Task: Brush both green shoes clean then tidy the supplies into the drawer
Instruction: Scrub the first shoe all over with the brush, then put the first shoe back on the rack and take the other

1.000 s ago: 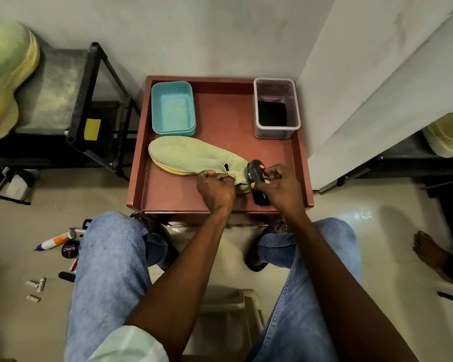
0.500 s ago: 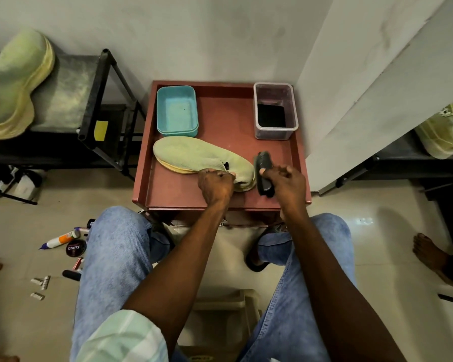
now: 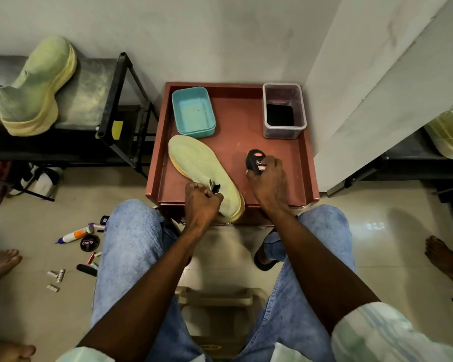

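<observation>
Head view: left hand (image 3: 202,202) pinching soft, light green shoe (image 3: 207,168) at collar, right hand (image 3: 268,178) wrapped round stiff black brush (image 3: 254,160); collar likely best hold.

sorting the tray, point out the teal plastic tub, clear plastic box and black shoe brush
teal plastic tub (image 3: 193,112), head view, inner floor
clear plastic box (image 3: 284,88), head view, far rim
black shoe brush (image 3: 254,158), head view, top end

Single head-worn wide-angle view, looking steeply down and forward, close over red worktop (image 3: 246,142) and knees.
</observation>
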